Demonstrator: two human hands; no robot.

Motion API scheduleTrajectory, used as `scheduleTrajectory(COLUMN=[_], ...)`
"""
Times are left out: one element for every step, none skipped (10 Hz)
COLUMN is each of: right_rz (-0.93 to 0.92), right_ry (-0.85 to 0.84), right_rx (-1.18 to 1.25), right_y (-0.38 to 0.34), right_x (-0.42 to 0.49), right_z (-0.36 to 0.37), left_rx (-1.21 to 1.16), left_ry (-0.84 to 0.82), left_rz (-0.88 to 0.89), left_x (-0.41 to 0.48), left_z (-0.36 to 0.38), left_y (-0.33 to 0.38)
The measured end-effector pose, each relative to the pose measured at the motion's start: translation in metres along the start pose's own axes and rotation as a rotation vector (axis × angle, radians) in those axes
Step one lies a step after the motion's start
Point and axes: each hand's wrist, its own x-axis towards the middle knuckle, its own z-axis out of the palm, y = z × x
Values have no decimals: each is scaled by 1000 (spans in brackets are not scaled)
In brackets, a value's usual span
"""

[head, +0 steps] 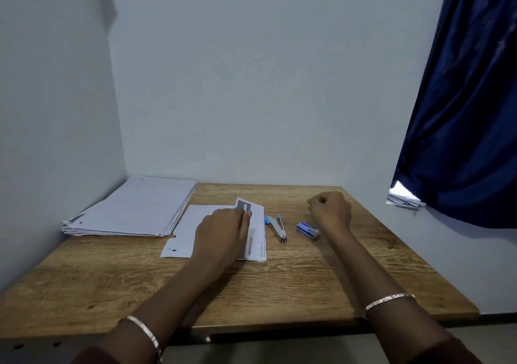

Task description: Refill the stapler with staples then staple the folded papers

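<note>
A folded white paper (186, 232) with printed text along its right side lies in the middle of the wooden table (279, 288). My left hand (223, 233) rests flat on it, fingers pressing near its upper fold. To its right lies a small blue and silver stapler (276, 227), closed. Further right sits a small blue staple box (307, 230). My right hand (331, 209) hovers just behind the box with its fingers curled into a loose fist, and nothing shows in it.
A thick stack of white sheets (134, 208) sits at the back left of the table against the wall. A dark blue curtain (461, 106) hangs at the right, with some papers (404, 197) under its hem. Walls close off the back and left.
</note>
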Motion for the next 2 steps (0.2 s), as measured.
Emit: scheduleTrajectory(right_rz=[-106, -256], right_ry=[24, 68], right_rx=[-16, -58], right_y=[-3, -12], right_x=[9, 22], right_z=[6, 26], left_rx=[-97, -123], left_ry=[65, 82], left_rz=[-9, -39], left_x=[23, 57], left_z=[6, 24], left_y=[1, 0])
